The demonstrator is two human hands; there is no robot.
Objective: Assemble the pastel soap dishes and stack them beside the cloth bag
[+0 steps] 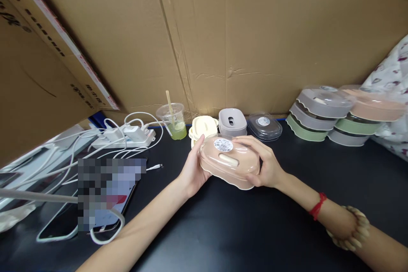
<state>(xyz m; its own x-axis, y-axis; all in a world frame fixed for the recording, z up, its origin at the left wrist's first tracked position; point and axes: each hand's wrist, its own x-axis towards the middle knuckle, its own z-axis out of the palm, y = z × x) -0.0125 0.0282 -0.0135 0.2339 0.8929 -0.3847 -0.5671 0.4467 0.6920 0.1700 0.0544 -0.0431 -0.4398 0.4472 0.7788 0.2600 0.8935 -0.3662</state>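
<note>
The left hand curls around the left end of a pink box, its thumb raised along the side. The right hand clasps the opposite end, thumb low on the near face and fingers laid across the top. The box is held tilted towards the person over the middle of the worktop, well in from its left and right edges; whether any part of it touches the surface cannot be told. Possible faults: the glossy clear cover could slip if the grip on its smooth surface slackens, or part from the base if the two hands pull unevenly. A push away from the person might topple the pale yellow containers just behind. The box is rounded and oblong, with a pale scalloped lower edge; its top shows a round printed label and a cream bar. Along the far edge stand a cup of green drink, a grey container and a dark container. Towards the far right corner rise a left stack and a right stack of scalloped boxes; cardboard forms the background.
</note>
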